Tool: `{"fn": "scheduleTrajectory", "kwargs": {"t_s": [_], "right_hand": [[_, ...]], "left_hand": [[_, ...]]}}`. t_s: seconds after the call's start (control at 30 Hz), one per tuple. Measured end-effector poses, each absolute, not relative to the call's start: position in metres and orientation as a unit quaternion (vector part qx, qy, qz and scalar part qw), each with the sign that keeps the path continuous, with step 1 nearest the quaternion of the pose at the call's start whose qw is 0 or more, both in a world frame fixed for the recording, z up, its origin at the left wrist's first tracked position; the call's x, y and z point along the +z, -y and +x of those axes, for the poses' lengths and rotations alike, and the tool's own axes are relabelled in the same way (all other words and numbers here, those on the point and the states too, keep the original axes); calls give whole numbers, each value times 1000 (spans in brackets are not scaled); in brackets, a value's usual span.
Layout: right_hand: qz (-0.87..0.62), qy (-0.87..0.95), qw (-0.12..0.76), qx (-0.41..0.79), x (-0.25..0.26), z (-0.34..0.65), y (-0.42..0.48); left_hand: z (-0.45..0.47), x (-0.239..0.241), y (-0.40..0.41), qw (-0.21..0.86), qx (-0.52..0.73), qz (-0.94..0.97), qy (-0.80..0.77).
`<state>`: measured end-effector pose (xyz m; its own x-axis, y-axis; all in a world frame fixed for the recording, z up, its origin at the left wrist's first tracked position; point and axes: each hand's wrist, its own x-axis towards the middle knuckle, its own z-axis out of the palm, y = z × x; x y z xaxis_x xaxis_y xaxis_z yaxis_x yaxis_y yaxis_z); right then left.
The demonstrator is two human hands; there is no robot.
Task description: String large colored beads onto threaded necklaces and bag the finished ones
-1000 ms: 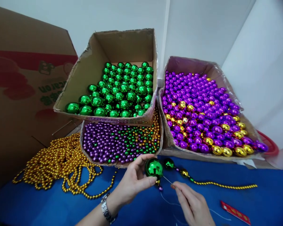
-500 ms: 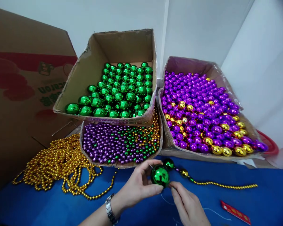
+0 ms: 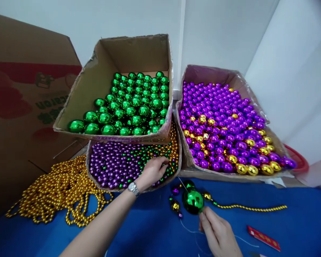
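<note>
My left hand (image 3: 153,171) reaches into the low box of small purple, green and gold beads (image 3: 117,164), fingers curled down among the beads; whether it holds any is hidden. My right hand (image 3: 218,233) sits on the blue cloth just below a large green ball (image 3: 193,200), fingertips pinching a thin white thread (image 3: 188,228) beneath it. The ball is strung beside a smaller green ball (image 3: 188,184), a gold bead (image 3: 206,195) and a gold bead strand (image 3: 251,208). Loose purple and gold beads (image 3: 174,205) lie to its left.
A box of green balls (image 3: 128,103) stands above the small-bead box. A box of purple and gold balls (image 3: 224,128) is at the right. A heap of gold bead strands (image 3: 56,192) lies at left. A red strip (image 3: 263,238) lies lower right. A big carton (image 3: 21,100) fills the left.
My left hand let go of the large green ball and moved up-left into the small-bead box. The ball now rests further right by my right hand.
</note>
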<state>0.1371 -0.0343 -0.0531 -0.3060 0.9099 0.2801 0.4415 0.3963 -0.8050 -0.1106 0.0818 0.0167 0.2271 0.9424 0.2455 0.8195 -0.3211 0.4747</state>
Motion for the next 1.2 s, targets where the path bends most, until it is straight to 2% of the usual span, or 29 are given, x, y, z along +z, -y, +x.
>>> {"fn": "scheduleTrajectory", "kwargs": {"t_s": [0.4,0.67,0.83,0.97,1.13,1.2], "right_hand": [[-479,718,402,305,-60,137,31],[-478,722,402,299,-62,137,29],[-471,730,389,305,-63,139,29],[-476,728,405,282,-57,138,28],[-475,748,389,251,-49,135,27],[-474,758,377,243,-47,135,26]], "left_hand": [[-82,3,-126,46,150,795,-586],[-66,1,-156,59,149,793,-587],[-74,0,-160,130,191,788,-571],[-83,8,-145,211,279,757,-552],[-87,11,-98,349,379,693,-504],[-88,11,-80,452,429,626,-469]]}}
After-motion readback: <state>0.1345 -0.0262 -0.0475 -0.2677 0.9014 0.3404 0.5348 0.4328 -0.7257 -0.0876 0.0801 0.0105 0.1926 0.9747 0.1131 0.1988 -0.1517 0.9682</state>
